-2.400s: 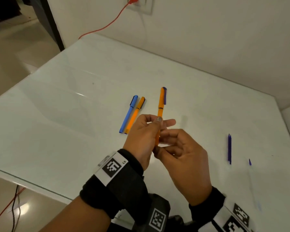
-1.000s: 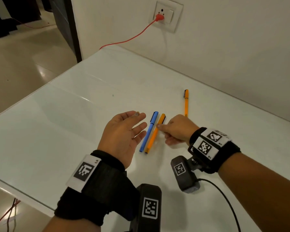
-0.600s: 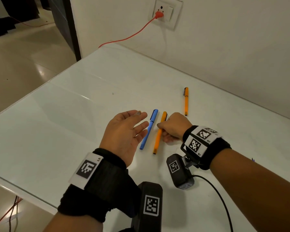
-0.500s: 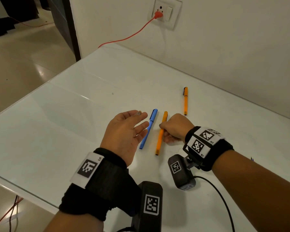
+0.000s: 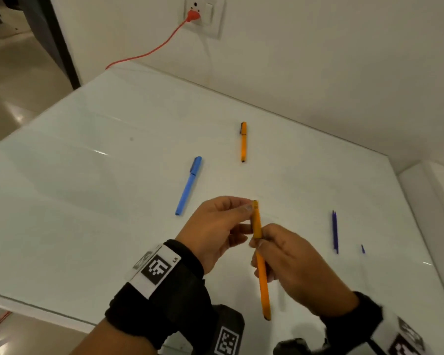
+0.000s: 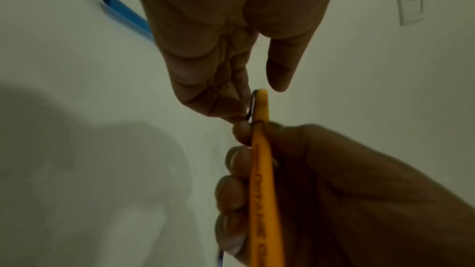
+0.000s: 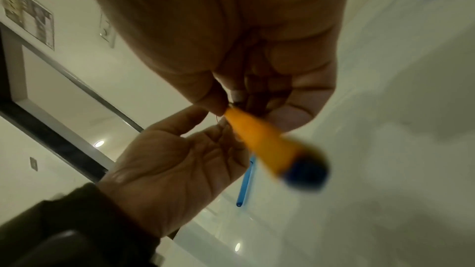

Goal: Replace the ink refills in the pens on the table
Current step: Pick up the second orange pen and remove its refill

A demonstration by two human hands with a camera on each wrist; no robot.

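— So, from the head view, where is the orange pen [image 5: 260, 262]?

— Raised above the white counter [image 5: 87, 201], nearly upright; the right hand [image 5: 295, 272] is curled round its barrel and the left hand [image 5: 215, 226] pinches its capped top; a blue pen [image 5: 189, 185] and a second orange pen [image 5: 243, 141] lie on the counter beyond, well apart; two dark blue refills [image 5: 334, 231] lie to the right.

— And the left wrist view?

— The left hand's fingers [image 6: 231, 107] and thumb close on the cap beside its dark clip; the barrel is plain orange with printed lettering I cannot read; right fingers wrap the barrel just below the cap seam.

— The right wrist view?

— Blurred; the pen's rear end, tipped with a dark blue plug, points at the camera; the right fingers [image 7: 295, 109] are clenched round the barrel, the left hand meeting the far end.
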